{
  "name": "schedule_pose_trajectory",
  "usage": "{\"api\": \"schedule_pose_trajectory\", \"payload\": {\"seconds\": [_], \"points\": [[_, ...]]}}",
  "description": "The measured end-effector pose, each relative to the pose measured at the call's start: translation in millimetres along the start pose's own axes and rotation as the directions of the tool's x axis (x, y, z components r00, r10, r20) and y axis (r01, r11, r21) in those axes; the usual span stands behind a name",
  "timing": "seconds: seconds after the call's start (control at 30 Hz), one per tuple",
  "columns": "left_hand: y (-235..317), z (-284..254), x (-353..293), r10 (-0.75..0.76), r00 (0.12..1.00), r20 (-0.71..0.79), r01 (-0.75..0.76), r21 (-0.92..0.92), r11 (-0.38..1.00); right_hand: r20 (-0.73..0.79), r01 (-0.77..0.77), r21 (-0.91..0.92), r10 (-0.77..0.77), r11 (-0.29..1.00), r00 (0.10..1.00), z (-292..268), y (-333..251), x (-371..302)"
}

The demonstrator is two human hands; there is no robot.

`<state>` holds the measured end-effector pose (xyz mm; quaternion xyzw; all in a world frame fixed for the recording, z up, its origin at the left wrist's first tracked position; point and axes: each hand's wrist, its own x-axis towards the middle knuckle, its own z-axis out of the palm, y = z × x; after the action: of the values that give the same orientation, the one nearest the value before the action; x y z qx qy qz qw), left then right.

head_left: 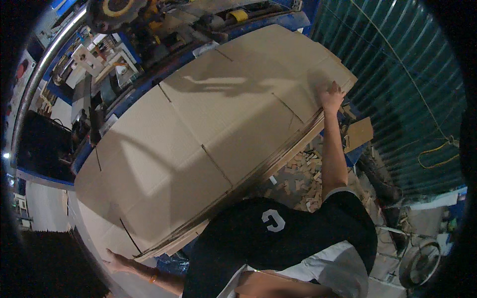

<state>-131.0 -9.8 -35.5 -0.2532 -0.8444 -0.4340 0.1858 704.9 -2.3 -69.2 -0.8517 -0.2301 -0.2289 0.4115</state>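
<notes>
Workshop, cardboard-type: blue machine (271, 21) w/ exposed mech. parts at top, green corrugated wall (412, 114) upper R, cardboard offcuts (309, 174) strewn R of ctr, lg. slotted cardboard sheets (191, 134) mid-frame.

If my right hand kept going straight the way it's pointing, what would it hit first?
Past the cardboard beneath it, your right hand would probably meet the green corrugated wall, though depth is unclear.

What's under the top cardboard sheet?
More cardboard layers: their edges show along the near side of the top sheet. Their faces, their count and whatever supports them can't be made out; the sheet covers the rest.
</notes>
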Motion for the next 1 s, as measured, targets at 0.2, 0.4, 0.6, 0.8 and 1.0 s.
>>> {"api": "schedule_pose_trajectory", "payload": {"seconds": [0.2,0.4,0.6,0.8,1.0], "points": [[-56.5,-14.6,33.6,-0.319,0.946,0.053,0.234,-0.794,0.561,-0.064,0.001,0.905,0.132,0.425,0.989,-15.6,-14.9,47.1],[-74.6,-16.5,40.8,-0.333,0.817,0.471,0.566,-0.765,0.307,0.401,-0.398,0.880,0.043,0.259,0.915,-101.3,-98.7,63.6],[5.7,-35.7,-5.6,-0.155,0.724,0.672,0.683,-0.665,0.302,0.321,0.119,0.272,-0.206,0.955,0.924,-193.9,-143.0,-77.8],[89.9,-64.9,-115.7,0.719,0.465,0.517,-0.087,-0.781,0.618,0.203,0.744,0.665,-0.975,0.067,-0.094,-153.5,-142.9,-156.5],[130.6,-59.5,-120.2,0.864,-0.006,0.503,-0.729,-0.594,0.341,0.218,0.733,0.681,-0.957,0.009,-0.191,-123.1,-140.4,-155.2]]}}
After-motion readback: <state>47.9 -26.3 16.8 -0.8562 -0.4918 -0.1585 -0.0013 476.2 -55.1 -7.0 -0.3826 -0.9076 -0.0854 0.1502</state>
